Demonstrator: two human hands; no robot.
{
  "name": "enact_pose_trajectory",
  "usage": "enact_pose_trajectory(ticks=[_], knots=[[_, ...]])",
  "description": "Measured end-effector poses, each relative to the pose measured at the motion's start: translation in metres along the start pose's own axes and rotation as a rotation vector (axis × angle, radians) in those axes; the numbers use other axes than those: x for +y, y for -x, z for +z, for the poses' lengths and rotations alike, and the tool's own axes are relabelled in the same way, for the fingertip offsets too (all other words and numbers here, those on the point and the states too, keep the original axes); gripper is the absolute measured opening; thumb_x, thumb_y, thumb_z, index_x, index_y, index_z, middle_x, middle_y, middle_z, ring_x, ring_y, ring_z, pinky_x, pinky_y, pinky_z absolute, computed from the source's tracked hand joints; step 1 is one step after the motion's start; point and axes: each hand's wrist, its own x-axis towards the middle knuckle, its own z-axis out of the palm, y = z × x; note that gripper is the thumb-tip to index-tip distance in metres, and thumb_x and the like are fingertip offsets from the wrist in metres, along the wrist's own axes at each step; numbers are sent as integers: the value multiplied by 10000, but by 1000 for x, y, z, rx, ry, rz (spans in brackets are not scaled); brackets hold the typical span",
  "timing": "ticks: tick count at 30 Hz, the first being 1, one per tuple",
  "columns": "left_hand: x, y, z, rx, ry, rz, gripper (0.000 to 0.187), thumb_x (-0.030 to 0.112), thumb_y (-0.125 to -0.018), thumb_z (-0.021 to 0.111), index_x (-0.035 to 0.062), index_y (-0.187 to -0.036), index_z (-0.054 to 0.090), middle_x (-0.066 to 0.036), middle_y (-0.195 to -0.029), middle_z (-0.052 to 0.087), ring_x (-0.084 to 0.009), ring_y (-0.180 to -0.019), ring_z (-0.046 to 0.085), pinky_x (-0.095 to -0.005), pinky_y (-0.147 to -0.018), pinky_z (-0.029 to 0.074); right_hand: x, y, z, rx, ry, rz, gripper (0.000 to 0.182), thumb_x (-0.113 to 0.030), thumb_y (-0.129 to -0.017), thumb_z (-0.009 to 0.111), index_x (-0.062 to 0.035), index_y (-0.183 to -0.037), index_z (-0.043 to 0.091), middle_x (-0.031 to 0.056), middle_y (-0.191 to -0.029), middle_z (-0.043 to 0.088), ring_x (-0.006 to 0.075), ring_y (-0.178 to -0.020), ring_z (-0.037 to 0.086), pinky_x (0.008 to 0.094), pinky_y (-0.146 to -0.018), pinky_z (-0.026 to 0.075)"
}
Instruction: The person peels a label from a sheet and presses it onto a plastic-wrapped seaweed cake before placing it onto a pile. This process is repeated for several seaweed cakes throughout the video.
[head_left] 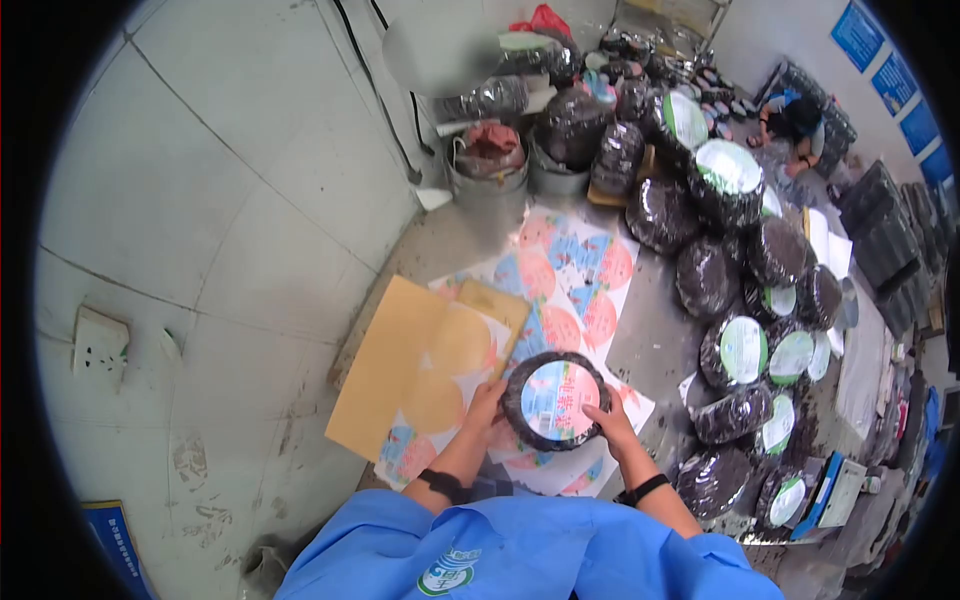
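Observation:
A round, dark pack of dried seaweed (513,400) in clear wrap sits between my hands, with a round pink and blue label (558,400) on its upper face. My left hand (487,406) grips its left edge, fingers partly hidden. At the right edge is my right hand (616,420), its thumb lying on the label and its other fingers mostly out of sight. Under and beyond the pack are printed label sheets (535,270) in pink and blue. Left of them lies a tan backing sheet (375,365) with round marks on it.
Stacked dark packs with green-and-white labels (741,349) crowd the table's right side. Two buckets (488,185) stand at the back, near the tiled wall (230,200). A blue file box (835,490) is at the right. Another person (795,120) sits among packs in the far right.

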Motion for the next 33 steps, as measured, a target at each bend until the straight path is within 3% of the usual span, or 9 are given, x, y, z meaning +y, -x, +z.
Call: enact_pose_trajectory(ticks=[4, 9, 10, 13, 17, 20, 25, 26, 33], knots=[[-10, 13, -16, -76, 202, -57, 224, 300, -933, 496, 87, -969, 554, -12, -776, 553, -112, -730, 544, -253, -652, 456, -73, -15, -17, -144, 37, -35, 893, -180, -675, 797, -10, -1390, 289, 127, -1024, 601, 197, -908, 590, 319, -808, 472], [-65, 17, -40, -20, -883, 828, 249, 221, -921, 464, 6, -1028, 532, -157, -828, 587, -284, -804, 597, -384, -742, 478, -312, -23, -29, 157, 813, -924, 698, -250, -633, 775, -29, -1246, 525, 170, -1340, 472, 268, -1195, 484, 351, -962, 410], [-53, 26, -39, -9, -867, 829, 249, 221, -921, 464, 6, -1028, 532, -157, -828, 587, -284, -804, 597, -384, -742, 478, -382, 10, -11, 295, 644, -622, 722, -263, -671, 748, -36, -1297, 469, 149, -1334, 462, 261, -1189, 477, 361, -951, 417], [-17, 30, -50, 61, -846, 410, 261, 210, -908, 475, 0, -1047, 546, -174, -918, 598, -316, -876, 588, -397, -794, 465, -491, -40, -54, 313, 134, -902, 835, -344, -756, 705, -14, -1393, 279, 128, -1341, 372, 250, -1176, 464, 335, -945, 388], [79, -12, -47, 406, -970, 642, 249, 210, -898, 515, 1, -1019, 574, -171, -977, 601, -361, -892, 572, -424, -806, 454, -480, -133, 29, 513, 989, -1294, 902, -265, -670, 795, 25, -1369, 303, 210, -1352, 430, 328, -1268, 399, 386, -1052, 313], [130, -85, -40, 423, -1020, 1119, 191, 173, -883, 549, 36, -1010, 586, -175, -943, 599, -352, -886, 574, -436, -767, 457, -447, -154, 145, 241, 1245, -1395, 930, -143, -628, 793, -57, -1404, 288, 200, -1438, 306, 353, -1307, 334, 388, -1068, 305], [121, -172, -23, 508, -1010, 1045, 160, 193, -840, 571, 34, -852, 585, -157, -910, 609, -340, -895, 565, -426, -791, 455, -433, -270, 239, 282, 1502, -1697, 823, -174, -698, 753, -97, -1392, 318, 173, -1355, 428, 349, -1203, 461, 396, -1013, 376], [116, -172, -21, 524, -1095, 1119, 128, 172, -820, 581, 46, -844, 588, -140, -899, 601, -335, -917, 560, -431, -799, 441, -431, -264, 251, 362, 1763, -1518, 973, -430, -652, 777, -78, -1410, 278, 122, -1448, 313, 313, -1309, 330, 452, -1043, 304], [110, -174, -23, 502, -1142, 1133, 103, 162, -790, 592, 69, -802, 548, -102, -885, 568, -301, -879, 551, -417, -761, 442, -426, -269, 268, 358, 1726, -1663, 873, -122, -644, 758, -124, -1395, 314, 153, -1209, 484, 328, -1125, 479, 422, -933, 403]])
